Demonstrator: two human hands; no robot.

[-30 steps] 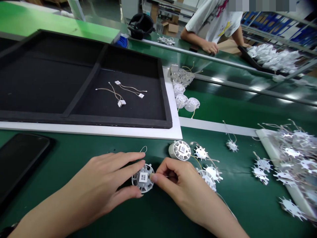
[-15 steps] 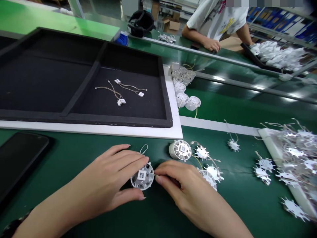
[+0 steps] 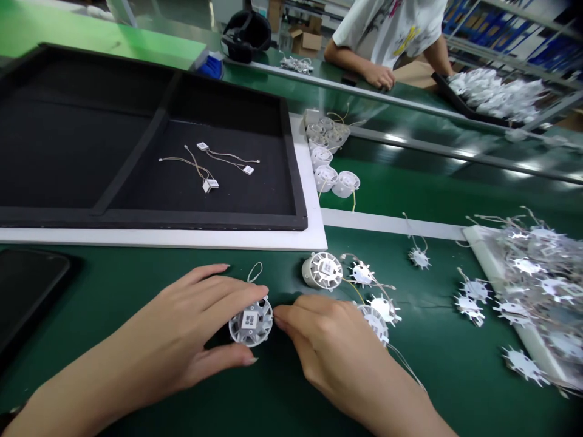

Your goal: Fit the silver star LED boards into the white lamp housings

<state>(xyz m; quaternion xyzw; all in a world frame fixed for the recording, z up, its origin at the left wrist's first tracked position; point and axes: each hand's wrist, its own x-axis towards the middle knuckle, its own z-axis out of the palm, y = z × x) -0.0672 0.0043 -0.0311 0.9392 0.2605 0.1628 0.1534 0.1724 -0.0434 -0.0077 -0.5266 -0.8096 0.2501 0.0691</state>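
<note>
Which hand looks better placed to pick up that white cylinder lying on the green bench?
Probably the right hand: it sits closest to the white cylinder, while the left hand is closed around the round white part, farther off.

White plastic housing (image 3: 251,321), smooth, semi-matt, w/ a papery white label (image 3: 249,319) on top! Desk (image 3: 113,270) is glossy green, v. smooth. Tray lining (image 3: 59,139): black, matt, rough, felt-like. Spiky discs (image 3: 473,291): bright, shiny finish, maybe metal foil, can't tell from here.
</note>
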